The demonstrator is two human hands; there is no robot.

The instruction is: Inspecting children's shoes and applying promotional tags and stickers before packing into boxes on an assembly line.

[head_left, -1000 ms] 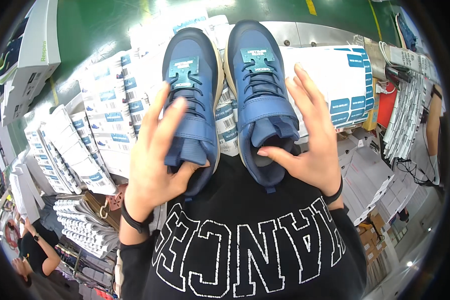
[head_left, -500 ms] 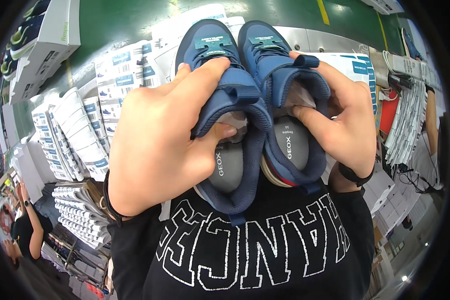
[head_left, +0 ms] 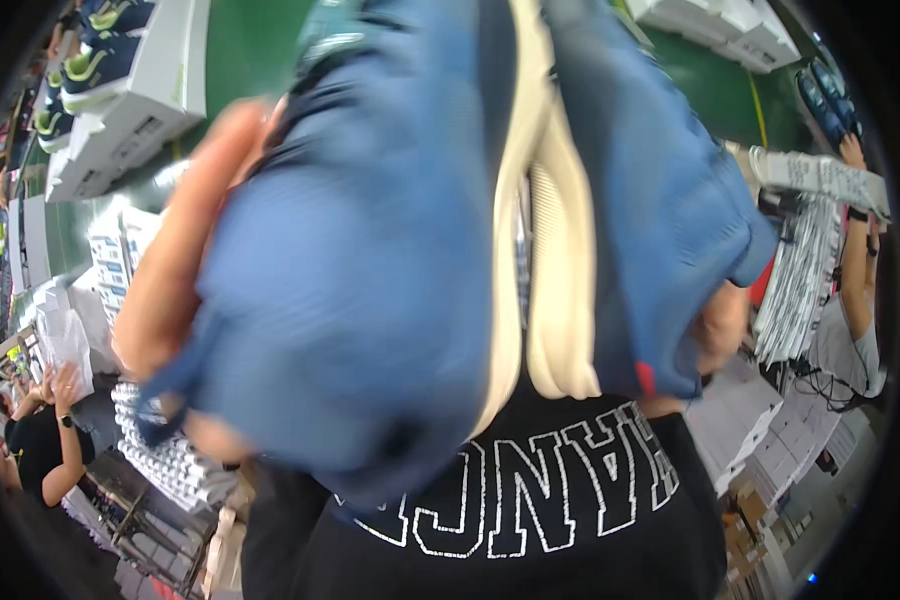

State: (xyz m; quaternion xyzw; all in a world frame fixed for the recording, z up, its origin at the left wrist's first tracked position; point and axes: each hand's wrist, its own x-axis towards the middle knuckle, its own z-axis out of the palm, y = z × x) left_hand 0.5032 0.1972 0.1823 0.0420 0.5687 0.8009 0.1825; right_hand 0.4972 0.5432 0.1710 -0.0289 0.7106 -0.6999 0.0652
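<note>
A pair of blue sneakers is held up very close to the head camera, blurred by motion. The left sneaker (head_left: 350, 290) and the right sneaker (head_left: 650, 190) are tipped on their sides, their cream soles facing each other and nearly touching at the top. My left hand (head_left: 175, 265) wraps around the outer side of the left sneaker, fingers partly hidden behind it. Most of my right hand (head_left: 725, 320) is behind the heel end of the right sneaker, gripping it. A small red patch shows near that heel. The shoe openings face outward.
White shoe boxes (head_left: 135, 110) with dark, lime-trimmed sneakers on top stand at upper left. Stacked white paper sheets (head_left: 170, 440) lie at lower left, and another paper stack (head_left: 800, 290) is at right. One co-worker (head_left: 55, 440) is at left; another's arm (head_left: 855, 240) reaches toward dark shoes (head_left: 827, 100).
Both sneakers came up toward the camera and rolled outward, so their soles now face each other instead of their openings facing me. My thumbs no longer show inside the shoes.
</note>
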